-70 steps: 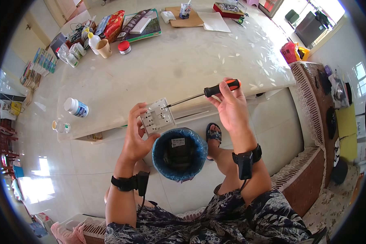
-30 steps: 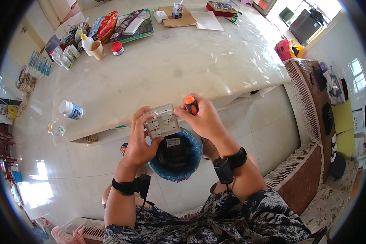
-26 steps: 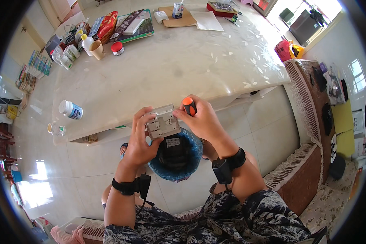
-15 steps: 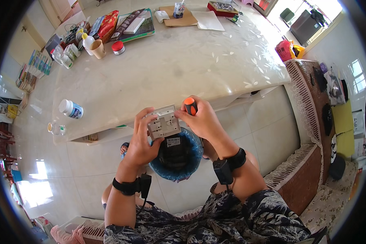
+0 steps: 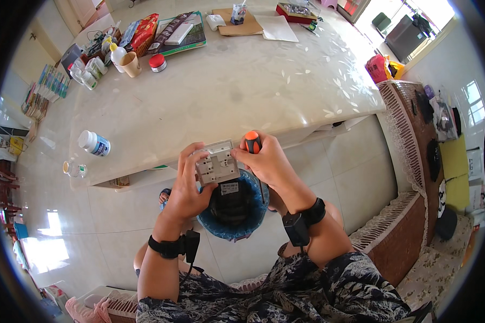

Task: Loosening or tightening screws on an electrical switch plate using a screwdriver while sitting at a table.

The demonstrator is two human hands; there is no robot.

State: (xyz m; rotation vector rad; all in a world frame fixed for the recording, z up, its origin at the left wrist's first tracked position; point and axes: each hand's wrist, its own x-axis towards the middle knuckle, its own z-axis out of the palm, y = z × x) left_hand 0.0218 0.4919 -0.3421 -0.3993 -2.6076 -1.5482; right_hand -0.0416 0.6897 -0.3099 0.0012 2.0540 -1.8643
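Gripping: a grey switch plate (image 5: 217, 164) is clamped back-side up in the left hand (image 5: 187, 185), fingers curled round its edge, steadied above a blue bucket (image 5: 233, 206).
Tool: an orange-capped screwdriver (image 5: 252, 142) is enclosed by the right hand (image 5: 268, 161), fingers closed round the handle, apparently angled down at the plate.
Hidden: blade and tip are covered; which screw is met cannot be told.
Obscured: the bucket's dark contents are unclear.
Backdrop: a cream table (image 5: 221, 91), white bottle (image 5: 94, 144) near its edge.

Just one fisheye view from the head, looking steeply down; both forearms enter from 6 o'clock, close up, tabletop (image 5: 242, 91) stretching toward 12 o'clock.
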